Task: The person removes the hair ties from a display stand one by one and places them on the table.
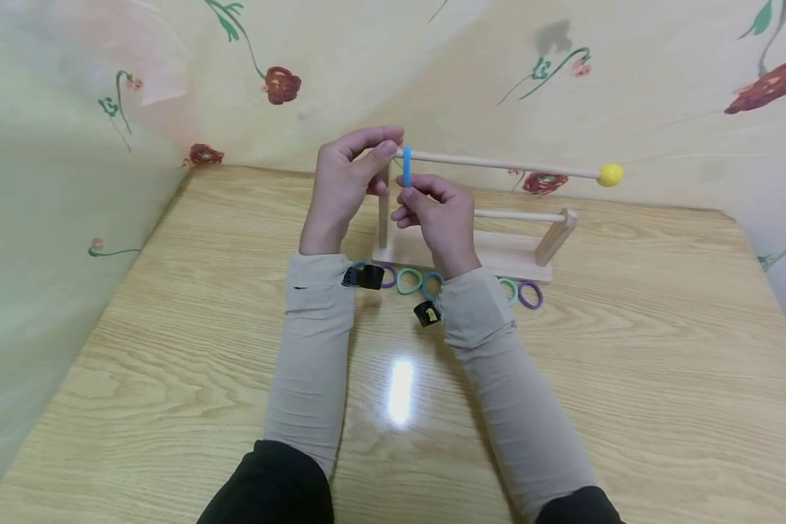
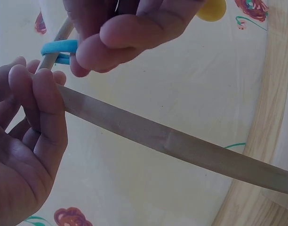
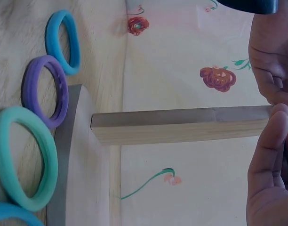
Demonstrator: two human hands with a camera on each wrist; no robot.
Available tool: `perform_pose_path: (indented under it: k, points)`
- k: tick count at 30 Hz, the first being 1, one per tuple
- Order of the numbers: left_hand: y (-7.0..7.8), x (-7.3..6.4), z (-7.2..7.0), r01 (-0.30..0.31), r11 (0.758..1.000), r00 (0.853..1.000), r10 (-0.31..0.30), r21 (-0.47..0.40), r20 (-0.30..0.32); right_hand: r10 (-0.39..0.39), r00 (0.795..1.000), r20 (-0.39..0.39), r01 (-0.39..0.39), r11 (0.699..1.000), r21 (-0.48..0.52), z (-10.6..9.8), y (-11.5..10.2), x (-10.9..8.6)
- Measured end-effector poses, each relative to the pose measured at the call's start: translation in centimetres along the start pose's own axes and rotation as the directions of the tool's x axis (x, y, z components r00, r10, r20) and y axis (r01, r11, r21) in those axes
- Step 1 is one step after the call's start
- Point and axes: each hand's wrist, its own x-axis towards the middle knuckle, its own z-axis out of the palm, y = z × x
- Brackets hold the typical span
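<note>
My left hand (image 1: 343, 185) grips the left end of a thin wooden rod (image 1: 504, 163) at the top of the stand's left post (image 1: 383, 218). A yellow ball (image 1: 610, 175) caps the rod's far right end. Close beside those fingers, my right hand (image 1: 447, 222) pinches the lower part of a blue ring (image 1: 407, 167). In the left wrist view the blue ring (image 2: 59, 47) loops around the rod, just past the left fingertips (image 2: 46, 82). The right fingers partly cover it there. The right wrist view shows both hands meeting at the post's top, without the ring.
A wooden stand (image 1: 507, 251) with a lower rod (image 1: 520, 215) and a right post (image 1: 555, 236) sits at the table's back. Several rings lie along its front, among them a green ring (image 1: 409, 281) and a purple ring (image 1: 530, 295). Flowered sheeting (image 1: 367, 73) rises behind.
</note>
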Motion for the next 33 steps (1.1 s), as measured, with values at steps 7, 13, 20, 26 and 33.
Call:
perform_pose_path:
  k: [7, 13, 20, 26, 33]
  points:
    - [0.3, 0.0, 0.2, 0.014, 1.000, 1.000, -0.014, -0.010, -0.002, 0.025, 1.000, -0.009, -0.024, 0.995, 0.101, -0.3, -0.3, 0.2]
    - [0.1, 0.0, 0.1, -0.004, 1.000, 1.000, 0.004, 0.010, 0.002, 0.157, 0.987, 0.026, -0.158, 0.986, 0.058, -0.8, -0.8, 0.3]
    - [0.0, 0.0, 0.0, -0.007, 1.000, 1.000, 0.007, 0.010, 0.003, 0.261, 0.965, 0.040, -0.256, 0.963, -0.088, -1.0, -1.3, 0.1]
    - [-0.1, 0.0, -0.1, -0.001, 1.000, 1.000, 0.001, 0.006, 0.004, 0.305, 0.951, 0.043, -0.295, 0.943, -0.156, -1.4, -1.1, 0.2]
    - [-0.1, -0.1, -0.1, -0.006, 1.000, 1.000, 0.006, 0.009, 0.006, 0.297, 0.954, 0.026, -0.293, 0.949, -0.119, -1.7, -0.9, 0.0]
